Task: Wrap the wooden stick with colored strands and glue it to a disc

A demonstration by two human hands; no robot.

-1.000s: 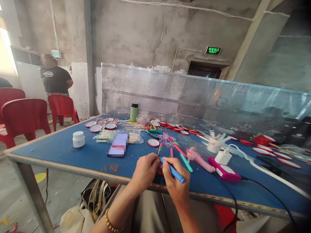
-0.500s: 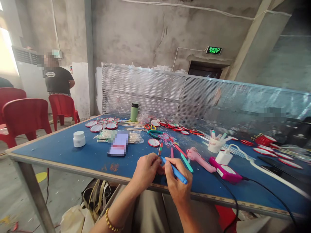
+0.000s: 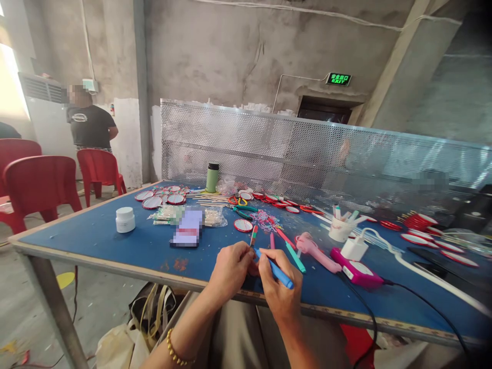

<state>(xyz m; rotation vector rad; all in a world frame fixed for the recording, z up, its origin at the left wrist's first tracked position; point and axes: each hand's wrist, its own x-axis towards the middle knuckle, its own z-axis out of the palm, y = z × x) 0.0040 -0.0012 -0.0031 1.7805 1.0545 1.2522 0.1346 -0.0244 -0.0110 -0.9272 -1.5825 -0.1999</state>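
Observation:
My left hand (image 3: pixel 231 270) is closed around a small flat stick (image 3: pixel 253 234) with red and green bands at its upper end. Its lower part is hidden by my fingers. In my right hand (image 3: pixel 282 289) is a blue marker pen (image 3: pixel 280 271), its tip close to the stick; whether they touch, I cannot tell. Beyond my hands lie a pink marker (image 3: pixel 272 241), a teal marker (image 3: pixel 295 258) and a round red-rimmed disc (image 3: pixel 243 226). A tangle of coloured strings (image 3: pixel 266 220) sits behind them.
A phone (image 3: pixel 188 228), a white jar (image 3: pixel 125 220) and a green bottle (image 3: pixel 212 178) stand or lie leftward on the blue table (image 3: pixel 88 238). At right are a pink handheld fan (image 3: pixel 315 252), a magenta box with cables (image 3: pixel 357 270) and a cup of pens (image 3: pixel 340 229). A person (image 3: pixel 91 123) stands far left.
My right hand and the rear end of the blue marker have shifted slightly left and up. My left hand and the stick stay nearly in place.

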